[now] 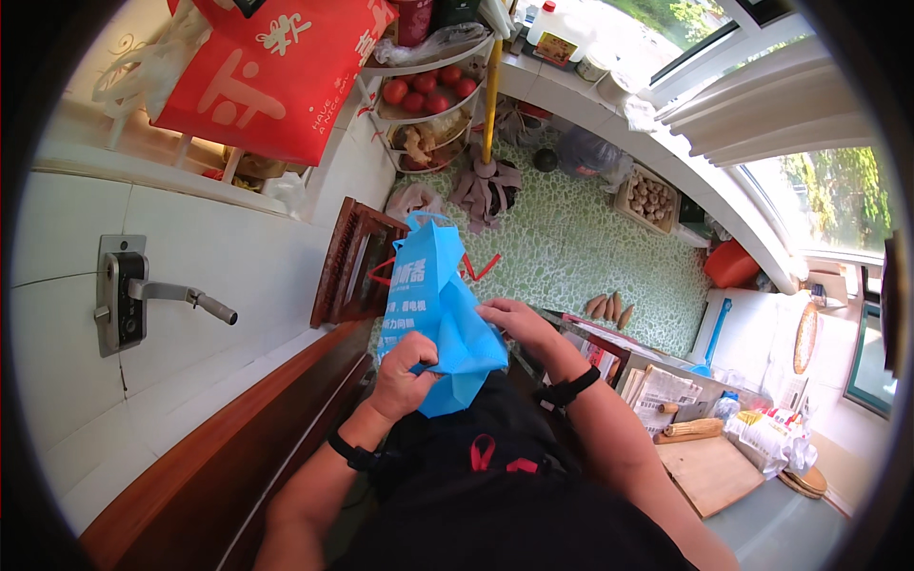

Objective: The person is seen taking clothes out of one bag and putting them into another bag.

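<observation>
The left hand (405,376) clenches the lower left edge of a blue tote bag (440,309), which is in front of the torso. The right hand (519,324) touches the bag's right side, fingers bent; whether it pinches fabric I cannot tell. A crate (635,217) of bulbs (651,198) stands along the green patterned floor's (571,247) far right edge.

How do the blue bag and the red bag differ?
Colour: the blue bag is light blue; the red bag is bright red.
Handling: the left hand grips the blue bag; no hand touches the red bag.
Shape: the blue bag is creased; the red bag's printed face looks flatter.
Shared: both carry pale printing.
</observation>
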A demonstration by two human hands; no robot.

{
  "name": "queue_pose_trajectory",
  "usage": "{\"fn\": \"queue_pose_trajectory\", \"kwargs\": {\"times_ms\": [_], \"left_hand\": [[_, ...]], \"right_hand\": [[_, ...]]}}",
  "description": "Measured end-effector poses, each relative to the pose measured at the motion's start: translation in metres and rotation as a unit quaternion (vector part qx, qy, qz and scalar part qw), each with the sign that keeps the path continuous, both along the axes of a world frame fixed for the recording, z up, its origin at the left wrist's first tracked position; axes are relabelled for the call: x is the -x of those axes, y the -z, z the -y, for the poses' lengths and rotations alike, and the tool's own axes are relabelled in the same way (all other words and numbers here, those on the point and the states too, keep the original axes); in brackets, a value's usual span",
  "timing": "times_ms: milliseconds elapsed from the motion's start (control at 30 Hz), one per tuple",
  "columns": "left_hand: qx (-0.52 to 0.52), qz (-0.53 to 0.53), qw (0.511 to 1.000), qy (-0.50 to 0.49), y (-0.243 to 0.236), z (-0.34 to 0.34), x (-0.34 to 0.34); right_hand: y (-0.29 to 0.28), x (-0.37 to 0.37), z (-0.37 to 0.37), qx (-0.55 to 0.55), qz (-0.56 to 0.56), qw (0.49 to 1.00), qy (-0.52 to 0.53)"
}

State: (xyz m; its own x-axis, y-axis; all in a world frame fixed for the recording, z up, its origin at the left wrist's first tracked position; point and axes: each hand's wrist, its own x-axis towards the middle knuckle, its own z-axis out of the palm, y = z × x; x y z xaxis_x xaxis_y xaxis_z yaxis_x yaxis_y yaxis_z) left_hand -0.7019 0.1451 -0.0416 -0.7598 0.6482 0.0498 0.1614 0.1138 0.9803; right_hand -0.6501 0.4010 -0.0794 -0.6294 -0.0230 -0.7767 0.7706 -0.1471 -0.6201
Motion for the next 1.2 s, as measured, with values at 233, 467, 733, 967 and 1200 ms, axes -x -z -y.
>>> {"fn": "queue_pose_trajectory", "kwargs": {"times_ms": [233, 467, 733, 967, 1200], "left_hand": [[0.006, 0.241, 0.97, 0.012, 0.001, 0.045, 0.004], [0.316, 0.129, 0.922, -0.184, 0.061, 0.009, 0.03], [0.212, 0.146, 0.942, -0.216, 0.108, 0.018, 0.068], [0.11, 0.449, 0.872, -0.161, 0.116, 0.025, 0.122], [0.05, 0.4, 0.902, -0.153, 0.095, 0.012, 0.103]], "right_hand": [[0.03, -0.031, 0.046, -0.064, -0.07, 0.995, -0.033], [0.035, -0.044, 0.053, -0.084, -0.128, 0.988, -0.037], [0.015, -0.039, 0.013, -0.126, -0.11, 0.986, -0.024], [0.006, -0.039, -0.001, -0.121, -0.092, 0.988, -0.01], [0.009, -0.027, -0.001, 0.016, -0.063, 0.998, -0.01]]}}
